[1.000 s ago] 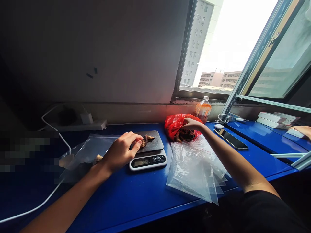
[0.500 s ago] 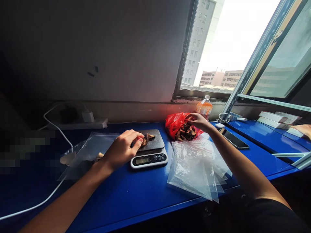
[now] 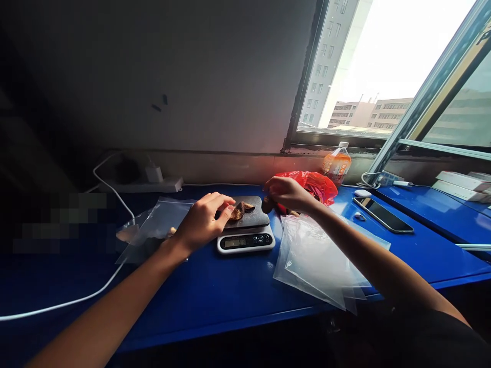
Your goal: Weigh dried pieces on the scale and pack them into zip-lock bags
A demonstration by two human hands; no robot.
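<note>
My left hand (image 3: 207,220) is at the left edge of a small digital scale (image 3: 245,243), thumb and fingers apart. Its fingertips are right beside curled, dried brown pieces (image 3: 238,210) on the weighing plate; whether they touch is unclear. To the right of the plate, my right hand (image 3: 286,193) pinches one dark dried brown piece (image 3: 267,205) that hangs below its fingers. The pieces resemble dried peel or mushroom; I cannot tell which. Behind that hand sits a red plastic bag (image 3: 320,185), its contents mostly hidden. Clear zip bags (image 3: 318,260) lie under my right forearm.
Left of the scale, a clear bag (image 3: 163,220) holds pale pieces near a white cable (image 3: 103,286). A power strip (image 3: 172,184) runs along the wall. An orange drink bottle (image 3: 337,163), a phone (image 3: 383,214) and white boxes (image 3: 460,185) are to the right.
My right hand has come out of the red bag with a dried piece and moved left toward the scale. The left hand stays by the plate. The view has shifted slightly.
</note>
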